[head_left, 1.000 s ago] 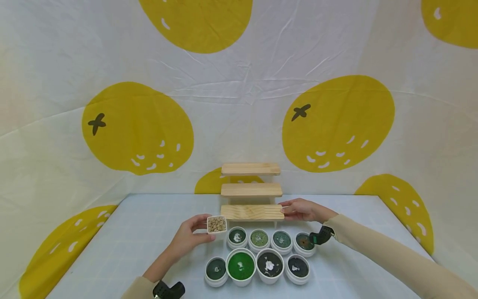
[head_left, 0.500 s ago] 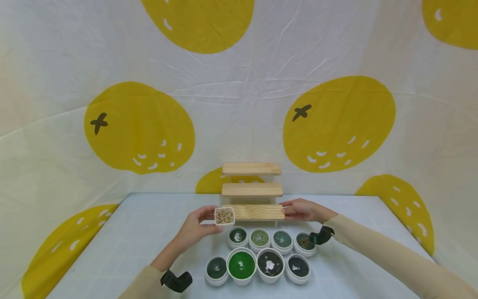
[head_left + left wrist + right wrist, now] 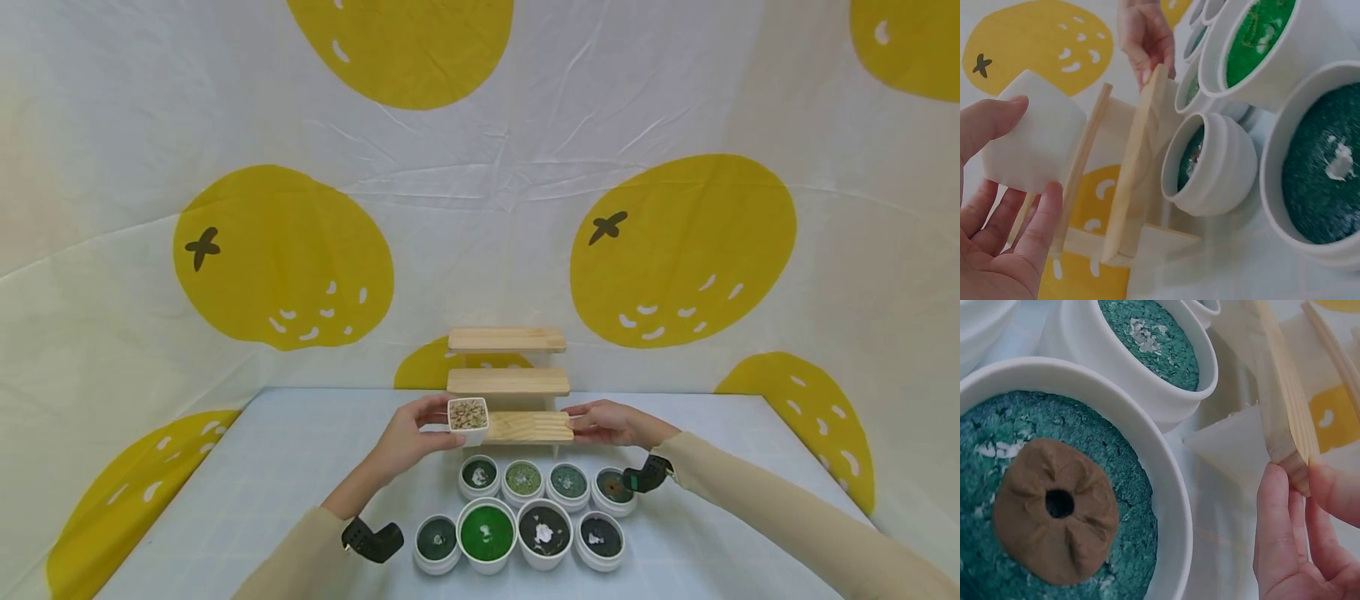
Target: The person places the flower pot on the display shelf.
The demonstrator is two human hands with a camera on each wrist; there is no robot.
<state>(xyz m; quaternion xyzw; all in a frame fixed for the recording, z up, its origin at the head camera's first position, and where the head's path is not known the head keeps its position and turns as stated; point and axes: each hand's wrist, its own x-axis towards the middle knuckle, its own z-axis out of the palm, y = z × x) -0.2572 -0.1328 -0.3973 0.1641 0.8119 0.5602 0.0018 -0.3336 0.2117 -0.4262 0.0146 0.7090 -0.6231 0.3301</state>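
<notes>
My left hand (image 3: 408, 437) holds a small square white pot (image 3: 468, 417) filled with tan, gravel-like bits. Thumb and fingers grip opposite sides of the pot (image 3: 1038, 137) in the left wrist view. It is held in front of the left end of the lowest board (image 3: 528, 427) of a three-tier wooden stand (image 3: 508, 382), hiding that end in the head view. Whether pot and board touch, I cannot tell. At the board's other end, my right hand (image 3: 611, 423) pinches the wood, thumb (image 3: 1335, 490) on one face and fingers (image 3: 1272, 519) on the other.
Several round white pots with green or dark fill stand in two rows before the stand, among them a bright green one (image 3: 487, 532). One near my right wrist has a brown piece (image 3: 1054, 512) on top. Behind the table (image 3: 300, 467) hangs a fruit-print cloth (image 3: 480, 250).
My left hand has carried the square pot right and farther back, from beside the lowest board to in front of its left end. The right hand keeps its hold on the board.
</notes>
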